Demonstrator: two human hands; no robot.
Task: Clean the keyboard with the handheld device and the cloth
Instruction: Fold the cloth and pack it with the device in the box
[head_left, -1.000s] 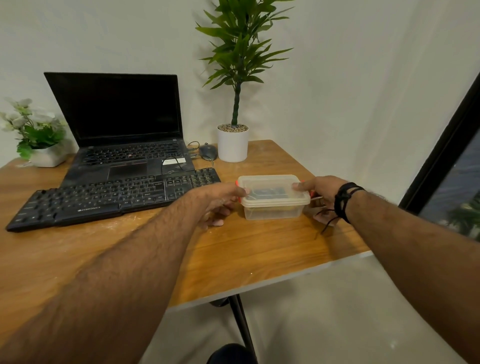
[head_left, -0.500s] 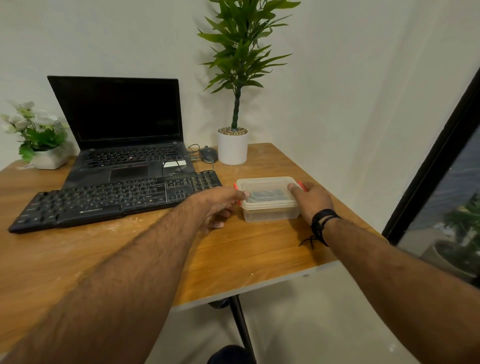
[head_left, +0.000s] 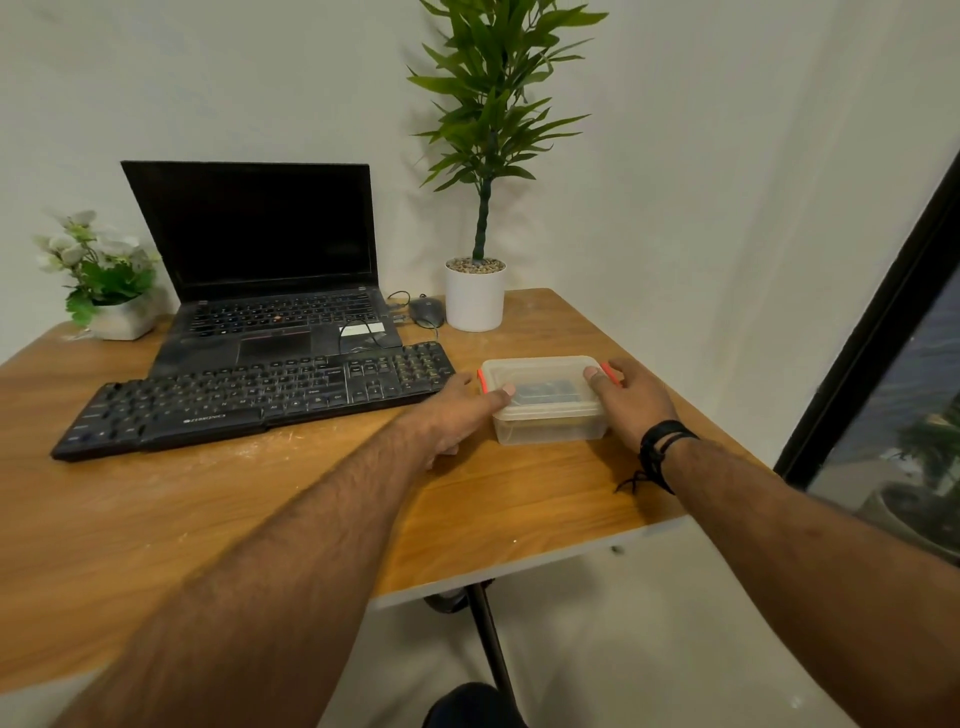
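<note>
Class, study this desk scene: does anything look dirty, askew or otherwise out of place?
Yes. Pale dust or streaks mark the wooden table in front of the black keyboard, which lies at a slant and overlaps the laptop's front edge. The lidded plastic container, gripped by the left hand and right hand, looks intact.

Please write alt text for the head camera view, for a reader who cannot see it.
Both hands, left hand and right hand, grip the ends of a lidded clear plastic box on a wooden table, right of a black keyboard and an open laptop.
</note>
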